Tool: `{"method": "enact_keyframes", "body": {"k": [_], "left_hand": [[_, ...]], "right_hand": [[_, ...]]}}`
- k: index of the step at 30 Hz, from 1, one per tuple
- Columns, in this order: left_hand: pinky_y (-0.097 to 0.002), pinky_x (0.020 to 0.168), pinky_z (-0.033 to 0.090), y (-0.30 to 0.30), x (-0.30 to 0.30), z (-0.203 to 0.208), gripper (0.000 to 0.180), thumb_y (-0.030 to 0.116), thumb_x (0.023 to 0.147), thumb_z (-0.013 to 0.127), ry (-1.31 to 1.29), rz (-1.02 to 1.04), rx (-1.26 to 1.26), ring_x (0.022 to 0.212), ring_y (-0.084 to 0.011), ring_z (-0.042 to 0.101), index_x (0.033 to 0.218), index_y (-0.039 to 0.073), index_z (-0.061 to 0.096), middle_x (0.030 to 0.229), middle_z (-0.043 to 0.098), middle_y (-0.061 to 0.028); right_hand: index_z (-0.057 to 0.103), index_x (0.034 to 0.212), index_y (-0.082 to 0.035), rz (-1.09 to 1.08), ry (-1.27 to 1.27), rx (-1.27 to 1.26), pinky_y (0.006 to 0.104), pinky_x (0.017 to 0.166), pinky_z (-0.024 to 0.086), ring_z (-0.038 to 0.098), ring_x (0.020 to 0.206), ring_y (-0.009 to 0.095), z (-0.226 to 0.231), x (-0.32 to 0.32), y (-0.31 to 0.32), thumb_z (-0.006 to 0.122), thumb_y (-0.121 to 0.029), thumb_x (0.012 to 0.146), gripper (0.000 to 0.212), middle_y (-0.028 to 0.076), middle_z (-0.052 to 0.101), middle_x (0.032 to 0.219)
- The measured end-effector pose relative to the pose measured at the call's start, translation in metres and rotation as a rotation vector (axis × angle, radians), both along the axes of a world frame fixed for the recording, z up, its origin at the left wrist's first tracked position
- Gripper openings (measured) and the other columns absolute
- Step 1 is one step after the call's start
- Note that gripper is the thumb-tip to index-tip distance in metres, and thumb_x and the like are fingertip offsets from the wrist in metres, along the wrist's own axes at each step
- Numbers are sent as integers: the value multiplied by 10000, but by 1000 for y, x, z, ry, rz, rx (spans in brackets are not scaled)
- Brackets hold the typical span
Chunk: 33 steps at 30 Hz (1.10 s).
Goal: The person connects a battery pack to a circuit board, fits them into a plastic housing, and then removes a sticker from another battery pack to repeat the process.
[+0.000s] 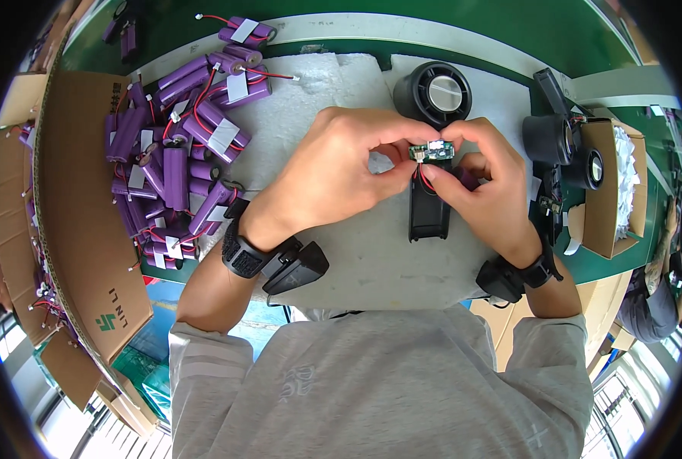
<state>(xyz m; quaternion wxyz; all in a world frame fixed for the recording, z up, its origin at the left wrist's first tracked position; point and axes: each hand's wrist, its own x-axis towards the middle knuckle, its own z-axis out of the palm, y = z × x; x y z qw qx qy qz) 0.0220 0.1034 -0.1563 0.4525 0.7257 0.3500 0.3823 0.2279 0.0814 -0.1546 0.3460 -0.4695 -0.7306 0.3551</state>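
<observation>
Both my hands meet over a black handheld fan body (429,218), whose round head (425,88) points away from me on the foam mat. Between my fingertips is a small green circuit board (432,151) with a white connector and red and black wires below it. My left hand (356,157) pinches the board's left end with thumb and forefinger. My right hand (488,176) is closed at its right end, forefinger on the board's edge and thumb near the wires. Part of a purple battery shows under my right fingers; how it is held is hidden.
Purple battery packs (176,176) with red leads lie heaped at the left, beside a cardboard box (88,206). More black fan parts (549,138) stand at the right, next to a small carton (602,187) of white pieces. Another person (654,306) is at the far right.
</observation>
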Motion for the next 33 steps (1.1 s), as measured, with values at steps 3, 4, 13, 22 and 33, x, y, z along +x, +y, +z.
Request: {"method": "enact_keyframes", "body": {"k": [3,4,13,22,33], "left_hand": [[-295,684,574,1,-1,-3,307,-51,729,687,11,3,10,731,-200,700,1025,28,693,847,696,-110],[-295,673,574,0,-1,-5,296,-45,730,693,-11,11,-13,729,-203,702,1018,24,696,841,696,-114],[-291,645,575,-5,0,-6,223,-9,734,715,-3,69,-79,717,-215,714,957,3,716,804,696,-146],[-296,591,551,-9,2,-12,187,6,710,706,52,106,28,649,-223,688,897,9,722,788,689,-122],[-256,664,598,-6,1,-14,268,-89,736,691,127,59,88,742,-174,710,984,6,723,837,687,-93]], "right_hand": [[576,1048,-3,1,-8,-19,177,493,397,549,633,23,-2,0,0,719,57,775,313,38,566,942],[579,1049,-3,1,-9,-15,177,502,409,555,651,25,-5,1,0,724,57,772,318,38,564,944],[593,1047,-3,-24,12,-23,170,542,457,586,717,39,-7,1,-1,737,54,767,320,31,559,939],[596,1052,-5,-73,35,-116,162,519,444,595,686,35,-11,0,-6,741,55,758,333,20,567,891],[671,1016,-21,-68,-5,116,151,481,381,511,598,7,-18,-4,1,759,54,714,323,13,599,855]]}}
